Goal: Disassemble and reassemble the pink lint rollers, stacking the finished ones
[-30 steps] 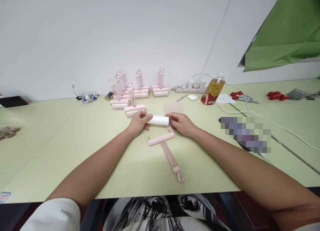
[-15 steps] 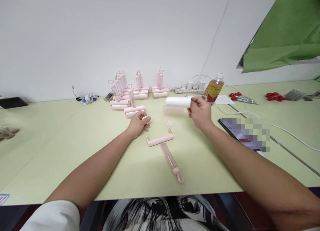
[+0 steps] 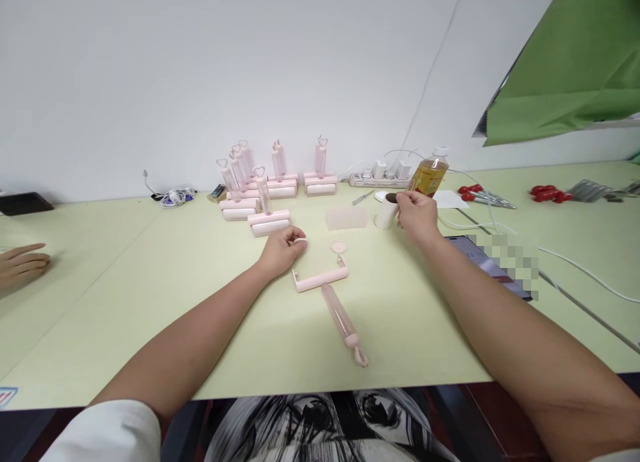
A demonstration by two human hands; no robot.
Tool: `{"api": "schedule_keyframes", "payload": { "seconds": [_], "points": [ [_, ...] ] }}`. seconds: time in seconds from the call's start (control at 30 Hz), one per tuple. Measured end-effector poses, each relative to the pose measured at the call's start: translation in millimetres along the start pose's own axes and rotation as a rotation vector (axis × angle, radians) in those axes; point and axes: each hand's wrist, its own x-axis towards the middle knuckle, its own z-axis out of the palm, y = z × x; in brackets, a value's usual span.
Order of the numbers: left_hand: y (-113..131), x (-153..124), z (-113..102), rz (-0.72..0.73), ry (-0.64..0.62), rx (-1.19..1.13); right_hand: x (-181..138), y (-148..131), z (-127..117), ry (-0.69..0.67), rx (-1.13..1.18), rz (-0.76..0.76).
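Two hands are seen above the pale green surface (image 3: 150, 282). The white roll (image 3: 385, 214) is stood on end on the surface, near the bottle (image 3: 429, 173), and its top is gripped by the fingers of the right hand (image 3: 419, 217). A small pale piece (image 3: 301, 240) is pinched in the curled fingers of the left hand (image 3: 281, 250), just beside the pink roller frame (image 3: 320, 279), which is laid flat. A round pink cap (image 3: 339, 247) and a clear cover (image 3: 347, 218) are laid between the hands.
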Motion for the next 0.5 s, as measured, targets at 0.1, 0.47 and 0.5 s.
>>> {"api": "schedule_keyframes", "payload": {
  "seconds": [0.1, 0.47, 0.5],
  "points": [
    [-0.8, 1.9, -1.5, 0.033, 0.008, 0.067, -3.7, -2.7, 1.2, -0.059, 0.043, 0.049],
    [-1.7, 1.5, -6.2, 0.101, -0.189, 0.229, -3.6, -1.0, 0.3, -0.131, 0.021, 0.21],
    [-0.5, 0.3, -6.6, 0.096, -0.21, 0.222, -3.9, -0.8, 0.3, -0.153, 0.029, 0.241]
  ]
}}
